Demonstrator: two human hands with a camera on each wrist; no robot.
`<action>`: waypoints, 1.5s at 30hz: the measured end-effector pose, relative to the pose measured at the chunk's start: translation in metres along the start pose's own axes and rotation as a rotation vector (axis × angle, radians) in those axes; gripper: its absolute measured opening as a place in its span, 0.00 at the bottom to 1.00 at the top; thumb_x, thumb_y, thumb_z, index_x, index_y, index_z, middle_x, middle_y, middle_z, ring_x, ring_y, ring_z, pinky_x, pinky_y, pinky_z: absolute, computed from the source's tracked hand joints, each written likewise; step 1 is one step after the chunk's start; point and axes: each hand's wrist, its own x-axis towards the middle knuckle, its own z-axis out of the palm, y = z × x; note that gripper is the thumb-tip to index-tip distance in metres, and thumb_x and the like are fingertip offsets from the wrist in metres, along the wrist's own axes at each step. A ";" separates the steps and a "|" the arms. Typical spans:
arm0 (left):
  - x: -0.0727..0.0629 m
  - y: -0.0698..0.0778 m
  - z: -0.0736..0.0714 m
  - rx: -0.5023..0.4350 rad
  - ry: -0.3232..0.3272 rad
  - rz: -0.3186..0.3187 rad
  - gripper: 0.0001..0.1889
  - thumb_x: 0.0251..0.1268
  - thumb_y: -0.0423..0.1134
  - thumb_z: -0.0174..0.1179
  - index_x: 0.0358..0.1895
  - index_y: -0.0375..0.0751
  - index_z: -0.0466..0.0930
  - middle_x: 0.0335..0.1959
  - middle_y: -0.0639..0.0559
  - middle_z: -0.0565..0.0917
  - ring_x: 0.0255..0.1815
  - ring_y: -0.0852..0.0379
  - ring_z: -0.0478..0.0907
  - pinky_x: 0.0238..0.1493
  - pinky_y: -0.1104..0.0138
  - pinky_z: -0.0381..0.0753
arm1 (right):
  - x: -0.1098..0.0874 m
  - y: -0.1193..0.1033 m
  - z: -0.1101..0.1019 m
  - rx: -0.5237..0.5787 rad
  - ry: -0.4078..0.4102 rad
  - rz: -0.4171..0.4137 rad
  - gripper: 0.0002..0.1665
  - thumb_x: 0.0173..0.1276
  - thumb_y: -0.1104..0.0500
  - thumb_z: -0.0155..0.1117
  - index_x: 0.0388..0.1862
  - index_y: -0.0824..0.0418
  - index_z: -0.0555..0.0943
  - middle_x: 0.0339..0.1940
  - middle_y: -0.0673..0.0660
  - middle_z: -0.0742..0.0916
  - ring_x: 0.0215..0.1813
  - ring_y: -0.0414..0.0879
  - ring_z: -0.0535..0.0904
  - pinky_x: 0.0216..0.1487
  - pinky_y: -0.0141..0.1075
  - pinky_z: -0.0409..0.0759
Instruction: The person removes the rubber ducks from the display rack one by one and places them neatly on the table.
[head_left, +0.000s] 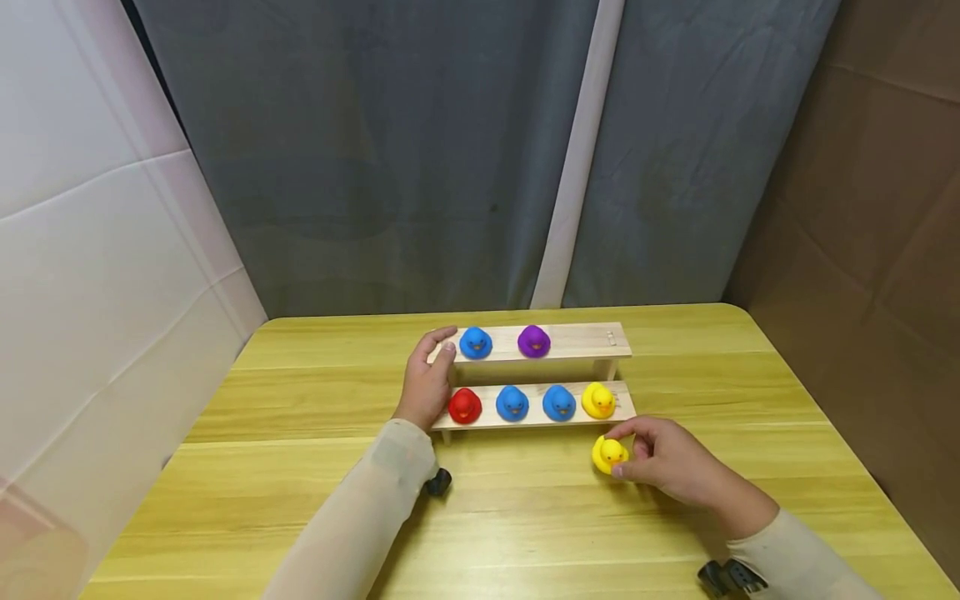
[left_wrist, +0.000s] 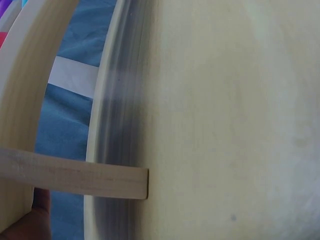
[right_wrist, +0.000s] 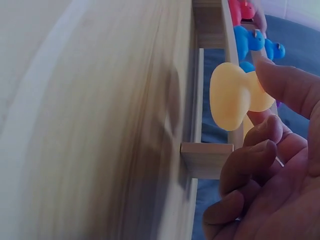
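Observation:
A yellow rubber duck (head_left: 609,454) is pinched between the thumb and fingers of my right hand (head_left: 675,460), in front of the right end of the two-tier wooden rack (head_left: 577,341). In the right wrist view the same duck (right_wrist: 229,97) appears pale, held off the table. My left hand (head_left: 427,382) grips the rack's upper left end, thumb in front. The upper tier bears a blue duck (head_left: 476,343) and a purple duck (head_left: 534,342). On the lower tier stand a red duck (head_left: 465,406), two blue ducks (head_left: 512,403) and another yellow duck (head_left: 598,401).
The rack stands on a wood-grain table (head_left: 300,467) near its back edge. Behind hangs a grey curtain (head_left: 360,167) with a pale strip (head_left: 577,150). A white sheet (head_left: 112,208) borders the left and a brown one (head_left: 862,217) the right.

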 end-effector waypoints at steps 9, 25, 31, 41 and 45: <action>0.000 0.000 0.000 0.002 0.002 0.010 0.20 0.85 0.44 0.51 0.71 0.46 0.77 0.73 0.48 0.74 0.78 0.48 0.65 0.82 0.47 0.57 | 0.004 0.000 0.006 -0.011 0.004 0.084 0.25 0.59 0.64 0.81 0.55 0.63 0.85 0.25 0.54 0.75 0.25 0.46 0.69 0.22 0.31 0.65; 0.000 0.000 0.001 -0.014 0.015 0.006 0.17 0.84 0.43 0.52 0.69 0.51 0.79 0.32 0.39 0.74 0.47 0.42 0.71 0.72 0.55 0.66 | 0.007 -0.001 0.011 -0.056 0.003 0.107 0.23 0.58 0.64 0.82 0.53 0.61 0.85 0.22 0.53 0.74 0.21 0.44 0.67 0.20 0.31 0.64; 0.000 0.001 0.001 -0.004 0.018 -0.001 0.18 0.84 0.43 0.51 0.69 0.50 0.79 0.36 0.37 0.72 0.43 0.48 0.70 0.71 0.55 0.66 | 0.006 -0.002 0.010 -0.068 -0.008 0.105 0.22 0.58 0.65 0.81 0.52 0.61 0.85 0.22 0.53 0.75 0.21 0.45 0.68 0.20 0.30 0.65; -0.001 0.000 0.001 -0.003 0.025 -0.010 0.17 0.84 0.44 0.52 0.68 0.54 0.80 0.18 0.54 0.68 0.21 0.56 0.66 0.42 0.68 0.71 | 0.008 0.000 0.010 -0.089 -0.024 0.086 0.21 0.58 0.66 0.81 0.49 0.60 0.83 0.22 0.53 0.75 0.22 0.44 0.69 0.21 0.30 0.65; 0.000 0.000 0.001 -0.006 0.022 -0.010 0.17 0.84 0.44 0.52 0.68 0.54 0.80 0.18 0.54 0.68 0.22 0.56 0.67 0.54 0.65 0.71 | 0.007 0.001 0.010 -0.096 -0.029 0.069 0.20 0.58 0.66 0.81 0.48 0.60 0.82 0.22 0.52 0.74 0.22 0.44 0.69 0.21 0.30 0.66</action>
